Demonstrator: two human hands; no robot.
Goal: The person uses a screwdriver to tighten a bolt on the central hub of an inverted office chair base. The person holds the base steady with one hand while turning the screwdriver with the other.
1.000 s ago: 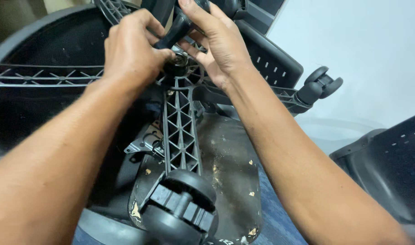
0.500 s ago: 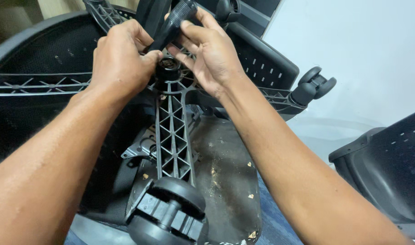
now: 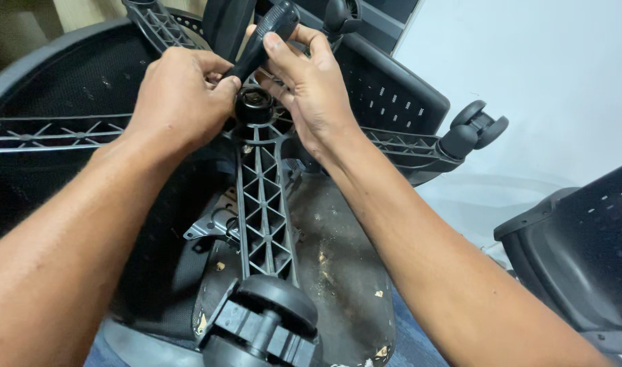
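An overturned office chair lies under me with its black star base point(image 3: 262, 204) pointing up. My left hand point(image 3: 178, 102) and my right hand point(image 3: 311, 85) both grip a black tool handle point(image 3: 260, 42) that slants up from the round centre hub point(image 3: 254, 105) of the base. My left fingers pinch the handle's lower end just above the hub, and my right fingers wrap its upper part. What lies at the handle's tip is hidden by my fingers.
A black caster point(image 3: 260, 326) sits on the near arm of the base, another caster point(image 3: 477, 126) at the right arm. The worn underside of the seat point(image 3: 338, 272) lies below. A second black chair shell point(image 3: 583, 251) stands at the right, a pale wall behind.
Both hands have lifted slightly off the hub, which now shows beneath them. The handle stands a little steeper between my fingers.
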